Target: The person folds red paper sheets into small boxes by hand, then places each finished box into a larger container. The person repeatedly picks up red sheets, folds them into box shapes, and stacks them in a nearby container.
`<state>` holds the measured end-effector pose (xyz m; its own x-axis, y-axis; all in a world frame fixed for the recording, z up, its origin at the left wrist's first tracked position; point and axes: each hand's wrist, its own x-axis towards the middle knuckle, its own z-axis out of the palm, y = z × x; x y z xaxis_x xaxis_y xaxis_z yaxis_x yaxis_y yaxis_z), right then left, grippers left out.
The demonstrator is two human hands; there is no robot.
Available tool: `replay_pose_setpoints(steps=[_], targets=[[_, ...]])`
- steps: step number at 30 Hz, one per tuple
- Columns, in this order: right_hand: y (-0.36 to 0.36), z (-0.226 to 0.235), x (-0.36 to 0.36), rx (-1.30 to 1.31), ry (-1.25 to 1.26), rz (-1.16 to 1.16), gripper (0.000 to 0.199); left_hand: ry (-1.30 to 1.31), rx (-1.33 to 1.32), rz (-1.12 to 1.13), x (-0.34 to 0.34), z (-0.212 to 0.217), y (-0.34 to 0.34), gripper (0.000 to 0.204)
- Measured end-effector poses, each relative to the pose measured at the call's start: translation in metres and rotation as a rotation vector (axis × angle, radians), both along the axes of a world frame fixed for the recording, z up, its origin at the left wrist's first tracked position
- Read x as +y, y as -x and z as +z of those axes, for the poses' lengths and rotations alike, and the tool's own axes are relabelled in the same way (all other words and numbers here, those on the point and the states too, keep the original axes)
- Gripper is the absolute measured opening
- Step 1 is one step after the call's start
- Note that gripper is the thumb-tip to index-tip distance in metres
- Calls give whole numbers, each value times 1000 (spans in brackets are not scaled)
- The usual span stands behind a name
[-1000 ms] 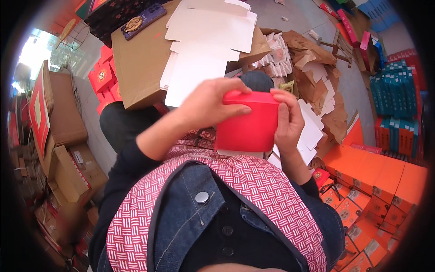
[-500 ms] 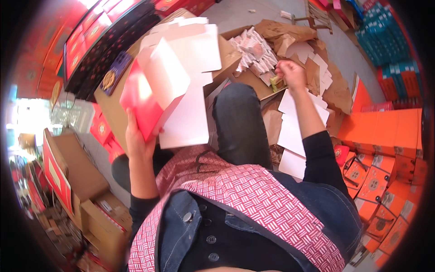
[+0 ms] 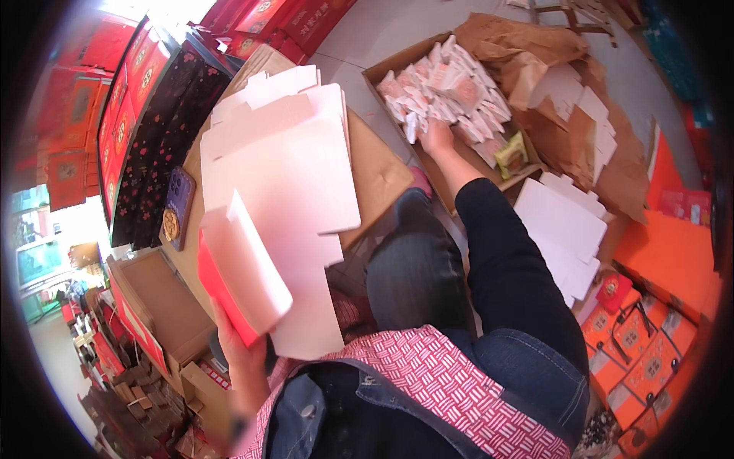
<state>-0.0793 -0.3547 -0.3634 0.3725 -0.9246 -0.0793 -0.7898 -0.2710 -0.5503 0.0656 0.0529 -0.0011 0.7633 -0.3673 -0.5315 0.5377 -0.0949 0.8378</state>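
My left hand (image 3: 243,353) holds a red paper box (image 3: 246,268) by its lower edge. The box is partly folded, with its pale inner side facing up. It stands over a stack of flat white card blanks (image 3: 287,168) on a brown carton (image 3: 375,183). My right hand (image 3: 438,139) reaches down into an open cardboard box (image 3: 373,74) full of small white and pink wrapped packets (image 3: 462,84). Its fingertips are hidden among the packets, so any grip on one does not show. A green packet (image 3: 512,155) lies in that box's near corner.
Crumpled brown paper (image 3: 535,46) spreads beyond the packet box. More white blanks (image 3: 562,229) lie right of my arm. Orange boxes (image 3: 642,344) fill the right side. Red and black boxes (image 3: 164,122) stand at the left, beside a flat purple thing (image 3: 177,206).
My right hand has moved left and down from above the packet box's near side into the packets. The left hand and red box now appear lower in the picture as the view shifts.
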Motion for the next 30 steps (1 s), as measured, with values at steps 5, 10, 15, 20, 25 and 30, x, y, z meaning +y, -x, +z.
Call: replay_pose_setpoints(steps=[5, 10, 15, 20, 25, 30], targets=[[-27, -41, -13, 38, -283, -181, 35, -13, 52, 172, -6, -1, 4, 52], [25, -35, 35, -14, -242, -114, 31, 20, 81, 153, 5, -4, 2, 54], [91, 53, 57, -876, -481, -382, 41, 171, 106, -23, 1, 0, -4, 49], [45, 365, 93, -1103, 200, 694, 36, 322, 94, -219, 14, 5, -8, 51], [-14, 504, 163, -787, 335, 1534, 23, 520, 110, -279, 21, 20, 10, 52], [-41, 509, 216, -981, 317, 1247, 42, 751, 109, -181, 47, 11, 10, 53]])
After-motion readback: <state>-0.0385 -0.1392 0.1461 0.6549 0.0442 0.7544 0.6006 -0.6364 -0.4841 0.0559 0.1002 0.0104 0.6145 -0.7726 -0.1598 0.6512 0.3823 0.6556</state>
